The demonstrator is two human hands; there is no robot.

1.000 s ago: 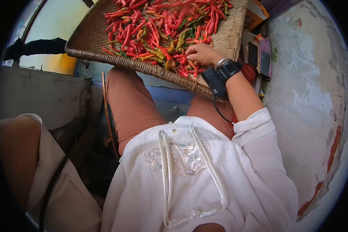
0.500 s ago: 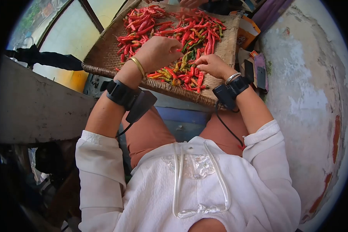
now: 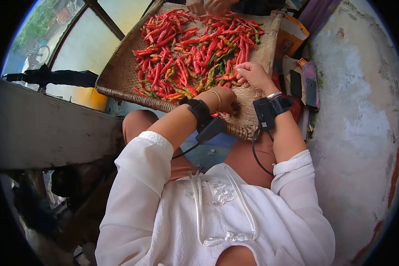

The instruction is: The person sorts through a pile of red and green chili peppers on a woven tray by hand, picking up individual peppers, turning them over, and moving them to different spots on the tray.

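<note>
A wide woven tray [image 3: 119,75] rests on my lap, heaped with red and green chilies [image 3: 186,48]. My right hand [image 3: 252,74] is at the pile's right edge, with its fingertips pinched on a red chili [image 3: 229,77]. My left hand [image 3: 226,98] lies on the bare weave near the tray's front rim. Its back faces up and its fingers are curled under and hidden. A red chili [image 3: 215,114] peeks out just below it. Both wrists carry black strapped devices with cables.
Another person's hands [image 3: 207,5] reach into the chilies at the tray's far edge. An orange box [image 3: 291,32] and two dark phones [image 3: 297,83] lie on the stained concrete floor at right. A grey ledge [image 3: 48,128] runs along the left.
My left hand came back from the middle of the pile to the tray's front rim. My right hand shifted slightly farther away and to the right. The view tilted.
</note>
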